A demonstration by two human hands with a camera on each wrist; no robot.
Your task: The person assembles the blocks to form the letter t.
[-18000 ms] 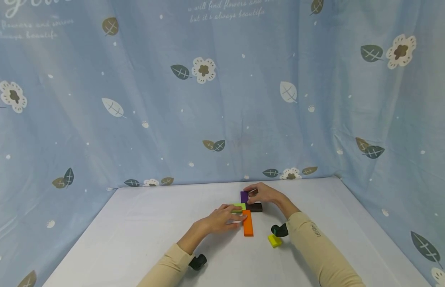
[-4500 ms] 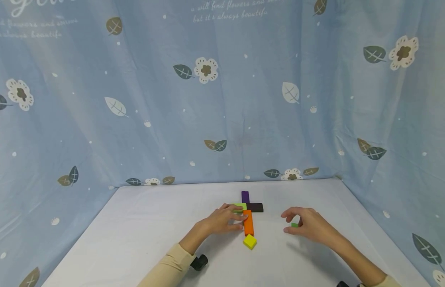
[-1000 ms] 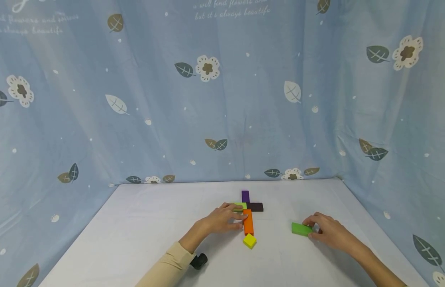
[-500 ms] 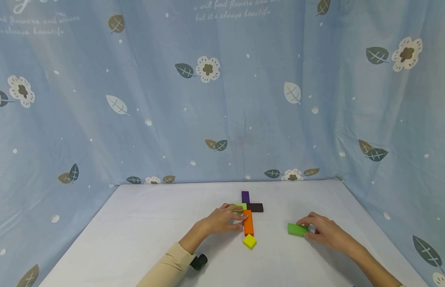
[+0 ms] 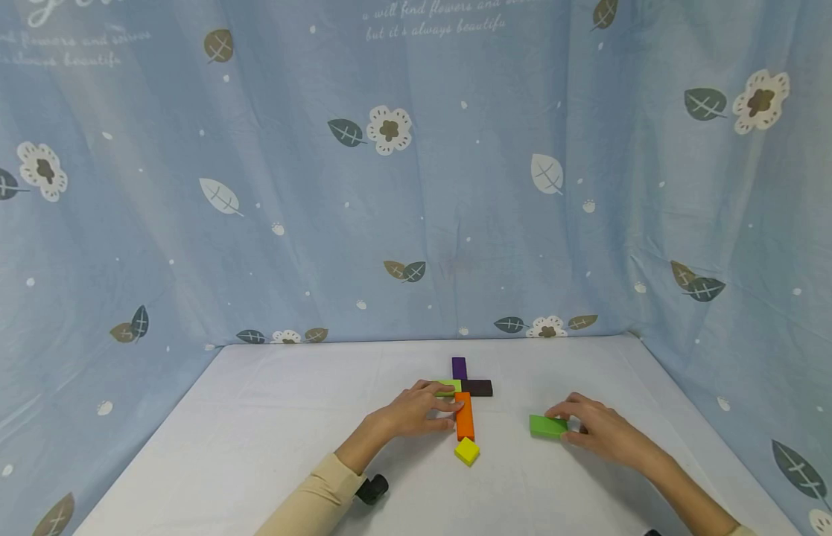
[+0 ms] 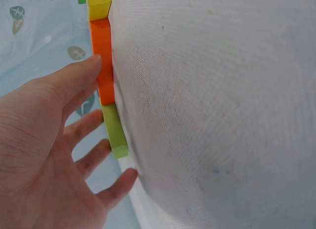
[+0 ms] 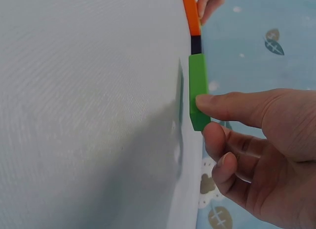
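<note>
My right hand (image 5: 606,429) pinches one end of a green block (image 5: 546,426) between thumb and fingers, right of the other blocks. In the right wrist view the thumb presses the side of the green block (image 7: 198,88). My left hand (image 5: 416,411) rests with spread fingers on an orange block (image 5: 465,418) and a lime block (image 5: 448,387). In the left wrist view the thumb touches the orange block (image 6: 102,66) and fingertips lie along the lime block (image 6: 114,130), partly hidden by the hand in the head view. A yellow block (image 5: 466,451) stands cornerwise at the orange block's near end.
A purple block (image 5: 459,368) and a dark block (image 5: 477,388) adjoin the lime and orange ones in a cross-like layout. The white-covered table (image 5: 288,424) meets a blue patterned curtain (image 5: 308,246) behind. A black wrist camera (image 5: 372,489) sits below my left forearm.
Since the oldest frame, the yellow block has moved to the orange block's near end. Over the last second my right hand has brought the green block leftward. The left hand stays put.
</note>
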